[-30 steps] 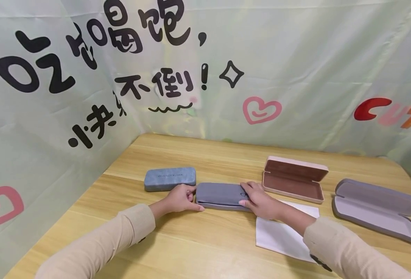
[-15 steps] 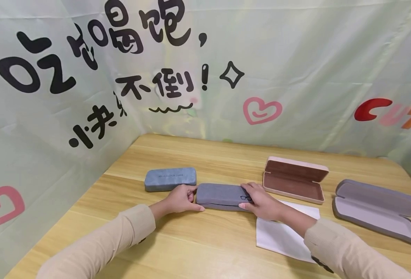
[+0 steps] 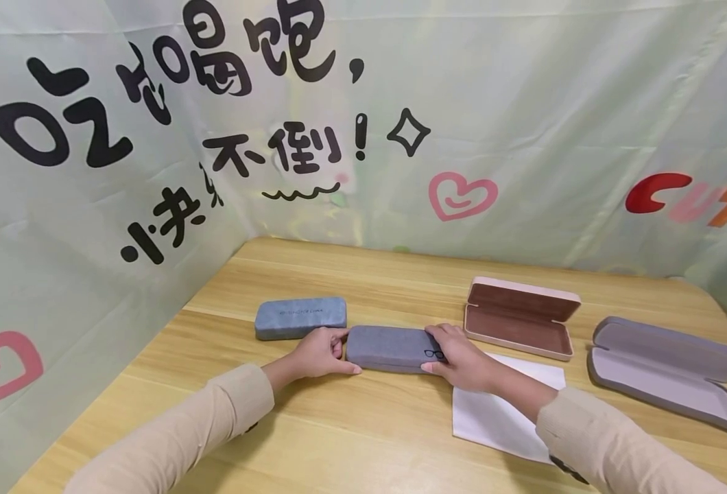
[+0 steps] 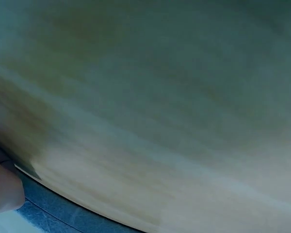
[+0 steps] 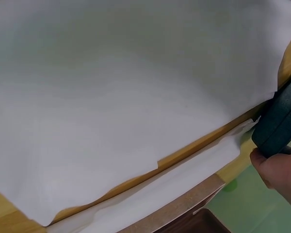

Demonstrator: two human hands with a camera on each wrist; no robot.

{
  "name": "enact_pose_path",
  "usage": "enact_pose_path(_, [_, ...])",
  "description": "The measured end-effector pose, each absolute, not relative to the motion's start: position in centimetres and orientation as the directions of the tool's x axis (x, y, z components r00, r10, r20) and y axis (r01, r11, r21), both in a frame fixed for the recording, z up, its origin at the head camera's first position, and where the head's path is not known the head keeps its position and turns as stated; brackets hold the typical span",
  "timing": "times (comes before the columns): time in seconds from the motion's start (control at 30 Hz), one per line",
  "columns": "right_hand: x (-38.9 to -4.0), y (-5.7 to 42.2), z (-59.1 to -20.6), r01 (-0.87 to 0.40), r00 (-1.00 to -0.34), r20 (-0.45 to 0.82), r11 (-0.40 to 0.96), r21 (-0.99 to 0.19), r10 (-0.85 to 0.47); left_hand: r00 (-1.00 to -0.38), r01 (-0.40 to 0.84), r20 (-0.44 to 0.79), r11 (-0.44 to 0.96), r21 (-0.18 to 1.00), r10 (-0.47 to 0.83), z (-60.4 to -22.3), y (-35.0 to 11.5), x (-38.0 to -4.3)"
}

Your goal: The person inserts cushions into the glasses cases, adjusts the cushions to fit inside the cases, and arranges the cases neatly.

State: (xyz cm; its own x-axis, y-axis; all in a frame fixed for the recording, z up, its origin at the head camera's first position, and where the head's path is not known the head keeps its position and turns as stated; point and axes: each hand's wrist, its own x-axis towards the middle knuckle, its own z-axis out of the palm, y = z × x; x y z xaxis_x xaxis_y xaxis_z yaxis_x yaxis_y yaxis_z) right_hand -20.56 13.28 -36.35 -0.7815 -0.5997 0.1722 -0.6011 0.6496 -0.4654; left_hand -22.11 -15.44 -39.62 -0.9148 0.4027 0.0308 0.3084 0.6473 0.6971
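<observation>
A grey-blue glasses case point(image 3: 385, 346) lies on the table in the middle of the head view, its lid down and a small spectacles drawing at its right end. My left hand point(image 3: 319, 353) holds its left end, thumb at the front corner and a finger at the back. At the other end, my right hand point(image 3: 465, 357) grips it with fingers over the lid and the thumb at the front. In the left wrist view only the case's edge point(image 4: 63, 213) and a fingertip show. The right wrist view catches the case's end point(image 5: 279, 121) beside my fingers.
A lighter blue closed case point(image 3: 302, 317) lies behind my left hand. To the right stand an opened pink case point(image 3: 518, 336) with brown lining and an opened grey-purple case point(image 3: 666, 387). White cloths point(image 3: 499, 418) lie under my right forearm. A printed curtain point(image 3: 524, 103) surrounds the table.
The lid of the held glasses case has come down and the gap along its front has closed. Both hands have stayed almost in place.
</observation>
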Motion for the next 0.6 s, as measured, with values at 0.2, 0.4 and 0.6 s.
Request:
enact_pose_path(0.2, [-20.40,13.16,-36.35,-0.599,-0.785,0.171,0.658,-0.456,-0.596,-0.907,0.321,0.031,0.644,0.694,0.419,-39.53,-15.31,-22.16])
enact_pose_path(0.4, [-20.32,12.86,-36.29,-0.586,-0.791,0.147,0.665,-0.464,-0.594,-0.902,0.315,0.006,0.650,0.692,0.432,-39.13,-15.37,-21.93])
enact_pose_path(0.6, [-20.25,12.76,-36.46,-0.561,-0.809,0.141,0.678,-0.474,-0.571,-0.891,0.359,0.013,0.689,0.630,0.454,-38.62,-15.45,-21.62])
